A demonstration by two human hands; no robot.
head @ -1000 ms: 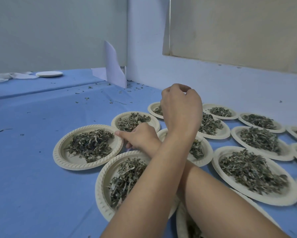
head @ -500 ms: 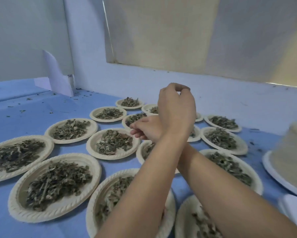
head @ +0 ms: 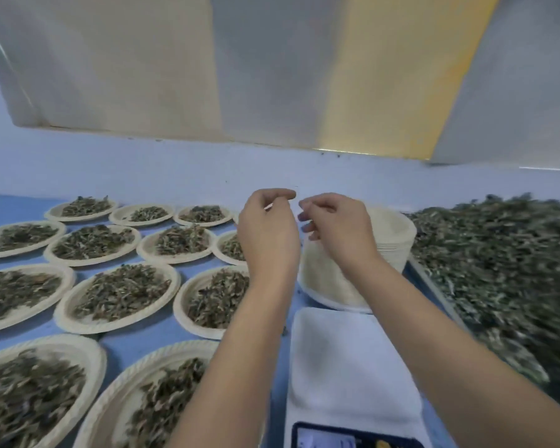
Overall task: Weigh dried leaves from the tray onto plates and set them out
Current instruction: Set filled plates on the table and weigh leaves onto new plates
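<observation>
Paper plates [head: 87, 324] heaped with dried leaves [head: 123, 291] in rows across the blue counter [head: 149, 337], left hand [head: 269, 237] raised, fingers loosely curled, holding nothing, right hand [head: 340, 234] just beside it, equally loose and empty, above a stack of empty plates [head: 395, 234], white scale [head: 346, 367] nearer, tray [head: 429, 278] piled with leaves far right.

- My left hand [head: 269, 236] is raised in front of me, its back turned toward me, the wrist straight
- Its fingers are curled, and thumb and forefinger [head: 283, 194] meet at the top like a pinch; I cannot tell whether anything sits between them
- My right hand [head: 338, 232] is at the same height, just beside the left, not touching it
- Its fingers [head: 307, 218] are loosely bent and spread, tips pointing toward the left hand, gripping nothing
- My left forearm [head: 239, 350] and right forearm [head: 433, 334] are bare, side by side, converging toward the hands
</observation>
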